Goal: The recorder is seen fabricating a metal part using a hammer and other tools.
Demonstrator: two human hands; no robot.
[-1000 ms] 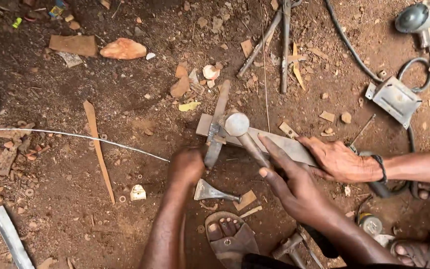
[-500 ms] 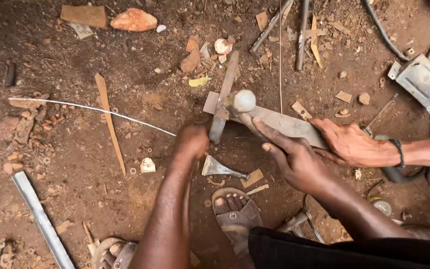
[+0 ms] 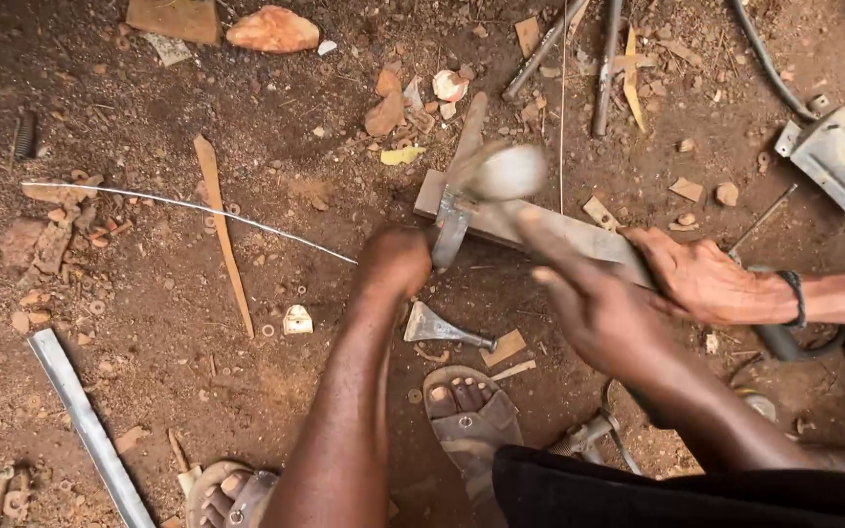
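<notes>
Littered dirt ground (image 3: 149, 391), scattered scrap, outdoors

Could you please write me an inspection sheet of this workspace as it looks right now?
Surface: bare reddish dirt ground, strewn with chips and scraps.
Job's things: flat metal bar lying on the ground; a hammer, blurred, above it; a thin wire running out to the left.
Clutter: small metal wedge tool, wooden stick, long metal strip, stone, rods.
Grippers: left hand fisted at the bar's end; right hand closed on the hammer handle. Another person's hand presses on the bar.
Cables: dark cable at upper right, by a metal box.
Surroundings: sandalled foot below the hands.
</notes>
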